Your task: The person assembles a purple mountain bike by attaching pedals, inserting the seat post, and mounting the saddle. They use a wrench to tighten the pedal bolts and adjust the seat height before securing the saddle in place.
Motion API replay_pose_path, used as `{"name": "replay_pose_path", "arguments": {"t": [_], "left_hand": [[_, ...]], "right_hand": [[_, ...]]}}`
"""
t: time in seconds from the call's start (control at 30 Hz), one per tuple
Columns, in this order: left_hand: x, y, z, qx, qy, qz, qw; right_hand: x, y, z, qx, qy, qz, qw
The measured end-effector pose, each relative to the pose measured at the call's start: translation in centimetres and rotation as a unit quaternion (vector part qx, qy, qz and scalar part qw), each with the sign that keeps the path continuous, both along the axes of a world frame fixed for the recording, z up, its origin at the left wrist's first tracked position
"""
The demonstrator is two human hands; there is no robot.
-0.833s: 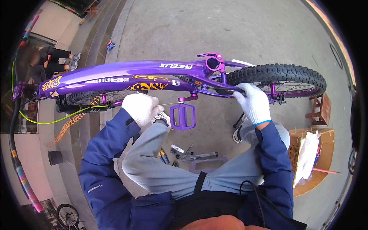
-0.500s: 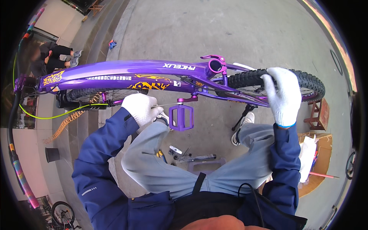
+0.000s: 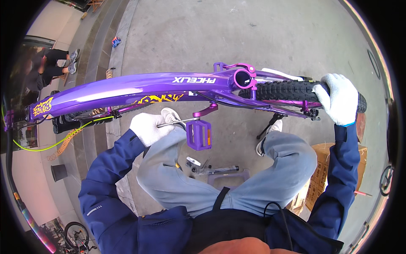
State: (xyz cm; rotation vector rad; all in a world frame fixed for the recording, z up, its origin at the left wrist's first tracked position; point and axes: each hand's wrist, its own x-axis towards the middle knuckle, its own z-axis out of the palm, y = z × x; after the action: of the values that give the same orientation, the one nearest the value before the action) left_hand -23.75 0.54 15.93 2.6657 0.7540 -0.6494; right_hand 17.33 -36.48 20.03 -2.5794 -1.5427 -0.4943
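Observation:
A purple bicycle frame (image 3: 139, 86) stretches across in front of me, with a purple pedal (image 3: 198, 134) on the crank arm (image 3: 206, 111) facing me. In its white glove, my left hand (image 3: 150, 129) is closed around a thin metal wrench (image 3: 179, 122), whose far end meets the pedal axle beside the crank. My right hand (image 3: 339, 99), also in a white glove, grips the black knobbly rear tyre (image 3: 283, 92) from above, thumb on the near side. The open seat tube (image 3: 243, 78) has a pink clamp (image 3: 253, 82) and holds no saddle.
Between my legs lie loose parts and a clear-wrapped bar (image 3: 218, 170) beside a grey-purple stool (image 3: 230, 180). A cardboard box (image 3: 319, 173) stands by my right leg. The kickstand (image 3: 270, 126) touches the floor. Someone sits on the steps (image 3: 95, 46) at far left; a black bucket (image 3: 58, 172) is nearby.
My right hand has moved rightward along the rear tyre and now grips it. The bicycle has shifted and tilted slightly; the pedal sits a little lower, with the wrench still at its axle.

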Motion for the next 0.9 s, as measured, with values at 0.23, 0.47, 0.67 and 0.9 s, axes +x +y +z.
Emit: {"name": "replay_pose_path", "arguments": {"t": [0.23,0.47,0.67,0.9], "left_hand": [[-1.3,0.4,-1.4,-0.023,-0.046,0.007,0.999],[-1.5,0.3,-2.1,0.058,-0.041,-0.045,0.996],[-2.7,1.1,-3.5,0.086,-0.06,-0.07,0.992],[-1.7,0.3,-3.3,0.099,-0.115,-0.145,0.978]], "right_hand": [[-0.9,0.5,0.2,0.005,-0.001,-0.026,1.0],[-1.6,0.4,0.6,0.003,-0.013,-0.057,0.998],[-2.0,0.3,0.8,0.015,0.01,-0.061,0.998],[-2.1,0.1,0.7,0.025,0.01,-0.059,0.998]]}}
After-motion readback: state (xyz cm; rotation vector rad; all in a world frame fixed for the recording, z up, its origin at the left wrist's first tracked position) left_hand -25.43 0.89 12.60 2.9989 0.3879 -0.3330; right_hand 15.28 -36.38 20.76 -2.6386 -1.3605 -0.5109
